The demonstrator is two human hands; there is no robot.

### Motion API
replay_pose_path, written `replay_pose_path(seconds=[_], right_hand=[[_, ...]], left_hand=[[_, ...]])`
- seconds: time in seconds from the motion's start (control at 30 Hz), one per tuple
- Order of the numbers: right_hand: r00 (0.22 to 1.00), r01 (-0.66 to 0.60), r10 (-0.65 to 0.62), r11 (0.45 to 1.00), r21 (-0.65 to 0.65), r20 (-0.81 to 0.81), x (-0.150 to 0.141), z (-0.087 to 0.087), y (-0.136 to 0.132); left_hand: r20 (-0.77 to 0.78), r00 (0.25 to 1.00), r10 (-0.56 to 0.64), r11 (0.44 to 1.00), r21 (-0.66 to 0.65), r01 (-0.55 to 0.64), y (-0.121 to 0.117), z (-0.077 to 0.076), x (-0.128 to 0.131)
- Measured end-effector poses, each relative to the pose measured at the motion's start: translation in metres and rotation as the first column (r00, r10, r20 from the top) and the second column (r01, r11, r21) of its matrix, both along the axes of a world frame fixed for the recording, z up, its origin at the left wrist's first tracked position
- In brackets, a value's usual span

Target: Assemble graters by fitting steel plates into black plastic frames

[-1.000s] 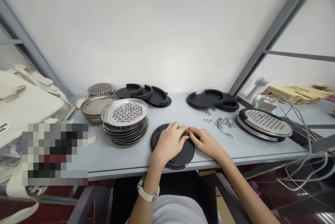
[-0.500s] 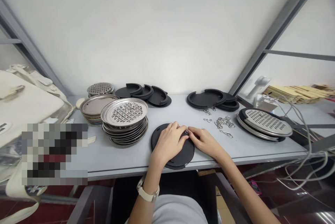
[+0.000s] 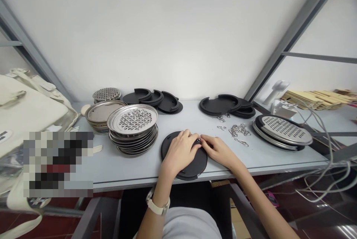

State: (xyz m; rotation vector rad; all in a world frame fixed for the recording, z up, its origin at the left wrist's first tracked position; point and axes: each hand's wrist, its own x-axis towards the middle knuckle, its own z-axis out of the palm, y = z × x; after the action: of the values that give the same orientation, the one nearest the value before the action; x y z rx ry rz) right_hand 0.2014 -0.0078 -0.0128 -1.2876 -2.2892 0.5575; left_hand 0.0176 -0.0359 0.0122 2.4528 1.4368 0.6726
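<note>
Left hand point(image 3: 180, 151) laid palm down over a round black disc point(image 3: 196, 162), with fingers bent toward the far rim, thumb apart from them over the disc's right side; cannot tell how firm a grip, if any, on the disc. Right hand point(image 3: 219, 151) low on the desk point(image 3: 122, 172) at the disc's right edge, narrow, with fingertips pinched on a small metal piece point(image 3: 199, 140); details of the piece too small to make out. Disc flat under the left hand, close to the near edge of the desk. Pale watch point(image 3: 158, 208) on the left wrist. Just beyond the right hand, a loose heap of metal clips point(image 3: 240, 130), plus a single clip point(image 3: 241, 142) nearer. Farther right of the same hand, a pile of slotted metal plates point(image 3: 286, 129) with black rims. To the left of the left hand, a tall stack of grater plates point(image 3: 133, 120), teeth upward on the top one; behind that, a stack of smooth metal plates point(image 3: 105, 110). Beyond both hands, near the wall point(image 3: 178, 45), two groups of black holders point(image 3: 169, 102) with gapped raised rims, one ahead-left, one ahead-right. Far left, a cream bag point(image 3: 30, 110).
</note>
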Motion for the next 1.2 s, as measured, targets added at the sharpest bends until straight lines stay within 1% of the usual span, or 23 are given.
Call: replay_pose_path(seconds=[1.2], right_hand=[[1.000,0.004,-0.004,1.000,0.000,-0.009,0.0002,-0.0007,0.0003]], left_hand=[[-0.004,1.000,-0.003,1.000,0.007,0.003,-0.0006,0.0003,-0.0002]])
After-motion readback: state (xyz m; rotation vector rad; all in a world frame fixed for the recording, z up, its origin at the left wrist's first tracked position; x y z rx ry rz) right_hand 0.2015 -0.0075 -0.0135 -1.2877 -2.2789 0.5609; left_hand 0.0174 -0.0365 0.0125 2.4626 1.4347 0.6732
